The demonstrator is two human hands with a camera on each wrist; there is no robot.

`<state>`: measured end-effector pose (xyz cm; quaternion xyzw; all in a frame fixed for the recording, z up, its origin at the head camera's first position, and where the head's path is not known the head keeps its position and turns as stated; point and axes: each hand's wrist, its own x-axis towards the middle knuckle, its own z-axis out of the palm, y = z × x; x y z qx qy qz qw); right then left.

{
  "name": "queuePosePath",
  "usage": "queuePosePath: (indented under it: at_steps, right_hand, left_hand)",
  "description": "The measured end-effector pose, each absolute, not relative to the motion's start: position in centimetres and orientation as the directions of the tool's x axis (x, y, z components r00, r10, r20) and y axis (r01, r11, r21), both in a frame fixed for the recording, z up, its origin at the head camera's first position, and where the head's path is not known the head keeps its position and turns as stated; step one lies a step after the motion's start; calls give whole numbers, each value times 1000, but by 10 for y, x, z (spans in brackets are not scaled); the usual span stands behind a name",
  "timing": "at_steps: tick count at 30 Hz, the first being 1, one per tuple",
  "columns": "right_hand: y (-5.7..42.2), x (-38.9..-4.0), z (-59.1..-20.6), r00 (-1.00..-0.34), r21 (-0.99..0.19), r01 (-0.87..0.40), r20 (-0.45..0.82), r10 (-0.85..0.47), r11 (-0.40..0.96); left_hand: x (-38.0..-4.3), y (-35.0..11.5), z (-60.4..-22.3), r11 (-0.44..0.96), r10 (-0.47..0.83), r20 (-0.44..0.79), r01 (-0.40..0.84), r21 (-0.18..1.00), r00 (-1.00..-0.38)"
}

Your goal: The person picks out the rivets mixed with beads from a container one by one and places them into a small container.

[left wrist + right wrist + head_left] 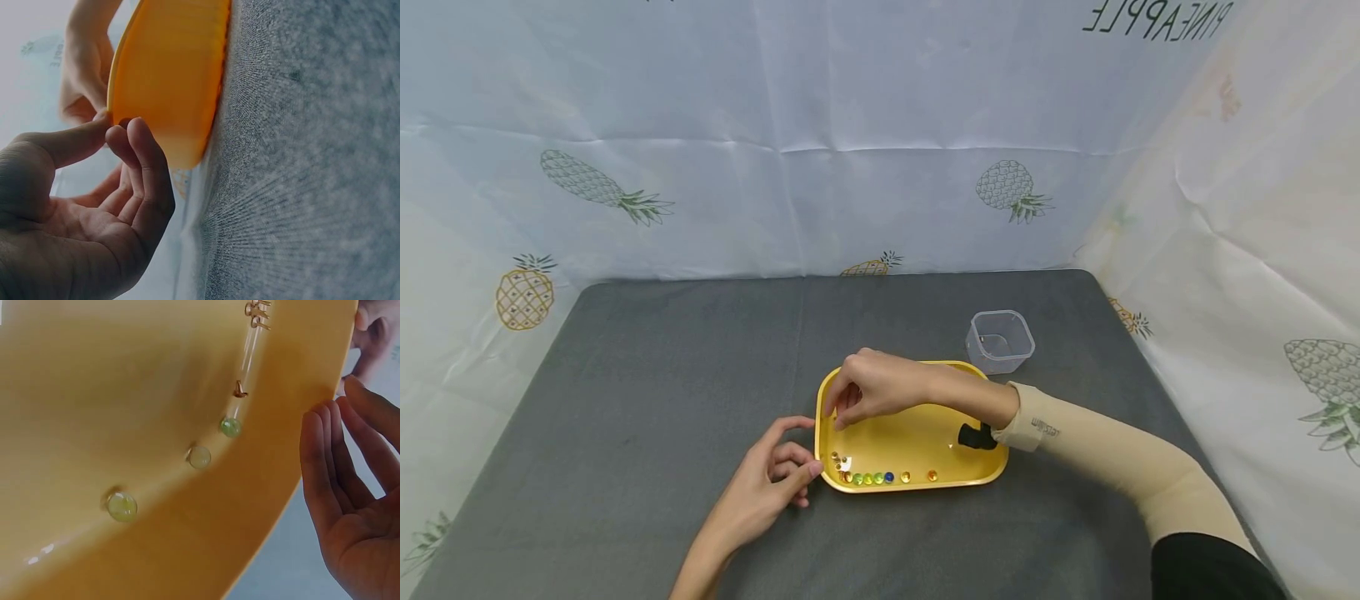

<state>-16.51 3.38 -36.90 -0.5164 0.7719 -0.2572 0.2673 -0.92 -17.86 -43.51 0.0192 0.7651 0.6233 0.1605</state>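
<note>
My left hand [763, 487] holds the near left side of a yellow tray [925, 421], thumb at the rim and fingers curled by the outer wall in the left wrist view. Over the tray's far left part, my right hand [880, 385] points down, thumb and forefinger close together. I cannot tell whether a small thing is between them. Glass marbles, green [868, 478], blue [889, 477] and amber [932, 476], lie in a row along the near side. Several small brass paper fasteners [257, 312] sit by the wall, with a single fastener [239, 390] nearer a green marble [230, 427].
Behind the tray's far right corner stands a clear plastic box [1000, 342] with a few tiny bits inside. A grey cloth [700, 375] covers the table. Pineapple-printed curtains [880, 92] hang at the back and sides. A black wrist camera [977, 437] hangs under the right wrist.
</note>
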Motion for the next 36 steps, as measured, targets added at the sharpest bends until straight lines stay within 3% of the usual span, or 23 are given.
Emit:
queuePosePath:
  at_steps: [8, 19, 36]
  right_hand:
    - [29, -166, -378, -280, -709, -631, -169, -945, 313]
    - [23, -171, -400, -171, -833, -447, -278, -945, 326]
    - [17, -169, -423, -165, -825, -392, -372, -913, 407]
  left_hand:
    - [-10, -178, -435, 218, 240, -207, -155, 964, -948]
    - [-9, -178, -436, 220, 232, -207, -156, 963, -950]
    - [-9, -178, -436, 218, 223, -219, -170, 961, -950]
